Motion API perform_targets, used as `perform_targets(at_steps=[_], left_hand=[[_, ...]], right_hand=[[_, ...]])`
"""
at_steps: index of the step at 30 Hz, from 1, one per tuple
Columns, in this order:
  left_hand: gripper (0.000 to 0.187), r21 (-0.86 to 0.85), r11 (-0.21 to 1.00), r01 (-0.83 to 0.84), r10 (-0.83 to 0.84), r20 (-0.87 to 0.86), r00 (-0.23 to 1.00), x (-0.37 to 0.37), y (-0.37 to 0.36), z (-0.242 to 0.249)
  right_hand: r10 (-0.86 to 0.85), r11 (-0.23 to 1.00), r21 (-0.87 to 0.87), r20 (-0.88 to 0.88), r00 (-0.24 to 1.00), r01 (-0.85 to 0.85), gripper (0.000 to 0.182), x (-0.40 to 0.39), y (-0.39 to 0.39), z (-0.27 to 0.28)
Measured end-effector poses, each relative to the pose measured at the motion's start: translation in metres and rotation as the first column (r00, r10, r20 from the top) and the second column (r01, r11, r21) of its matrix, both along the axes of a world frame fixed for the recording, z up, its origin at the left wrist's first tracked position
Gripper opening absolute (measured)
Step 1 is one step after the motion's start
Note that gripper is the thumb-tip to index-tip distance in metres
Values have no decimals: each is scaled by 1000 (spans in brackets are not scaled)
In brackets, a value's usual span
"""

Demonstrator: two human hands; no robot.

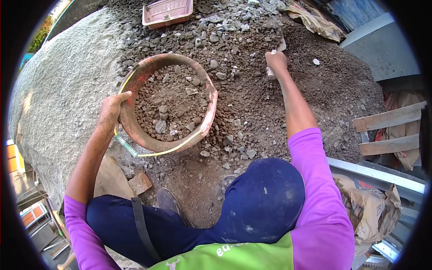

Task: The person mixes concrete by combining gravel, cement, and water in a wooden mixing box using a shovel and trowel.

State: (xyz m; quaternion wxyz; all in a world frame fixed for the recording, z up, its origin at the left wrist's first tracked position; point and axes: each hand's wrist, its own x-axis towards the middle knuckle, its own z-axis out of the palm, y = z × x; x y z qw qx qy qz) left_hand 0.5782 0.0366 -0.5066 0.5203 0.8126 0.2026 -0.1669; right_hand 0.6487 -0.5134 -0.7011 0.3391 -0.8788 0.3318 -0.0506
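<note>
A round, worn reddish bucket (208, 121) holds gravel and soil, with larger stones on top. My left hand (113, 108) grips its left rim, thumb over the edge. The bucket's yellow wire handle, with a pale green sleeve (126, 146), lies along its lower side. To the right, my right hand (276, 62) is closed around the light handle of a trowel (282, 45), whose blade meets the gravel pile (252, 90). Part of the blade is hidden.
A pink tray (168, 12) rests on the gravel at the top. Pale sand (67, 81) rises at the left. Wooden slats (389, 118), paper bags (366, 209) and metal bars stand at the right. A broken brick (140, 183) lies near my feet.
</note>
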Motion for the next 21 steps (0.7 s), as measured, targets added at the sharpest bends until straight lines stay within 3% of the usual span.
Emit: perform_targets(at_steps=[1,3,5,6,9,10,14,18,21], left_hand=[[38,29,999,21,-20,-14,1000,0,-1,4],[39,32,999,32,-31,-17,999,0,-4,5],[39,-17,1000,19,-19,10,1000,0,-7,4],[38,-3,1000,22,-22,21,1000,-1,-9,6],[35,23,999,29,-30,38,999,-4,-12,8],[35,17,999,33,-33,31,999,-1,-9,4],[35,44,998,33,-35,50,998,3,-2,-1],[35,54,998,35,-38,55,998,1,-4,-1],[37,54,997,56,-58,46,997,10,10,-14]], right_hand=[[-44,965,254,-60,997,58,36,-21,30,44],[141,976,184,-127,982,-117,37,-36,53,57],[183,979,-82,-67,981,-188,39,-38,71,31],[204,978,-46,-1,979,-204,38,-34,76,28],[112,859,502,-6,994,-94,31,-34,74,28],[82,812,578,28,996,-83,24,-35,73,28],[72,684,725,38,997,-77,26,-44,74,36],[126,683,724,21,992,-102,27,-60,71,43],[231,693,699,18,973,-178,30,-84,91,83]])
